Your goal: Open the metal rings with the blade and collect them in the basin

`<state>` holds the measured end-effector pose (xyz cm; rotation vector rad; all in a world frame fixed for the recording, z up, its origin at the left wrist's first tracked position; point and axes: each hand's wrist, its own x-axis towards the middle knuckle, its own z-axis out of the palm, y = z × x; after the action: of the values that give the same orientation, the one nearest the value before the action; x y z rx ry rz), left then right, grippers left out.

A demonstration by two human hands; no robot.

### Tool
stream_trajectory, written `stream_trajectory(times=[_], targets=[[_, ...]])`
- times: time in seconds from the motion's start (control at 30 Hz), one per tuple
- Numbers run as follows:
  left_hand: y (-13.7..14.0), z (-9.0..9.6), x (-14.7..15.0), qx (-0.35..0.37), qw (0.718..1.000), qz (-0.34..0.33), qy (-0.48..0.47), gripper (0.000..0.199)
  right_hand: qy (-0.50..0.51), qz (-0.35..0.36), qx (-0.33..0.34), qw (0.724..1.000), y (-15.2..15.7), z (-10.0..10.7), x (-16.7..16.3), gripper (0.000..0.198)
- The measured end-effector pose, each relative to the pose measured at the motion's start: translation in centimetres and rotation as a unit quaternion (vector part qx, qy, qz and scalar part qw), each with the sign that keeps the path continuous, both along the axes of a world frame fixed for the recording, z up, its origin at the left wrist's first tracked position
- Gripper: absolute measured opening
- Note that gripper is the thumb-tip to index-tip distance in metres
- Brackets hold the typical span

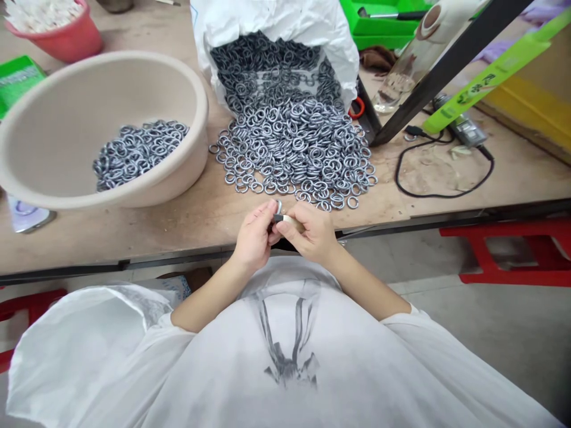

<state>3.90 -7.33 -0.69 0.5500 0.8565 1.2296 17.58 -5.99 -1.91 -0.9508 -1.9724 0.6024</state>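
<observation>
Close to the table's front edge, my left hand (254, 236) pinches a grey ring (279, 206) between thumb and fingers. My right hand (318, 233) is closed around a small tool with a pale handle (292, 222) and a dark flat end, which meets the ring or lies right beside it; the fingers hide the exact contact. Just beyond both hands, a heap of grey rings (294, 142) spills from a white sack (276, 21) lying on its side. To the left stands a large beige basin (198, 113) with more grey rings (143, 148) in it.
A red bowl (74, 41) of white pieces sits at the back left. Green trays (377, 40) are at the back. On the right, a dark metal post (446, 74), a clear bottle (397, 77) and a black cable (401, 178) surround the work area. A red stool (473, 238) stands below.
</observation>
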Motion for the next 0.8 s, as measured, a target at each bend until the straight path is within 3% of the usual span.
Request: stream_trajectory(times=[0.17,0.3,0.43,0.6,0.7,0.8], targets=[[-0.5,0.0,-0.1,-0.011,0.999,-0.043,0.008,0.047,-0.031,-0.023,-0.034,0.999,0.7,-0.4,0.3,0.045],[-0.9,0.3,-0.6,-0.012,0.995,-0.097,0.007,0.044,-0.038,-0.14,-0.113,0.983,3.1,-0.7,1.3,0.046],[-0.4,0.1,-1.8,-0.012,1.0,-0.012,0.009,0.036,-0.199,-0.147,-0.086,0.965,4.8,-0.1,0.2,0.033],[0.4,-0.4,-3.2,-0.008,0.997,0.07,0.028,0.026,-0.378,-0.1,-0.053,0.919,6.0,0.6,-2.5,0.028],[0.5,-0.6,-3.8,-0.031,0.996,0.087,0.018,0.016,-0.358,-0.112,-0.069,0.925,6.8,0.6,-2.6,0.025],[0.6,-0.7,-3.6,-0.054,0.994,0.091,0.02,0.02,-0.176,-0.099,-0.123,0.972,6.7,0.4,-1.9,0.019]])
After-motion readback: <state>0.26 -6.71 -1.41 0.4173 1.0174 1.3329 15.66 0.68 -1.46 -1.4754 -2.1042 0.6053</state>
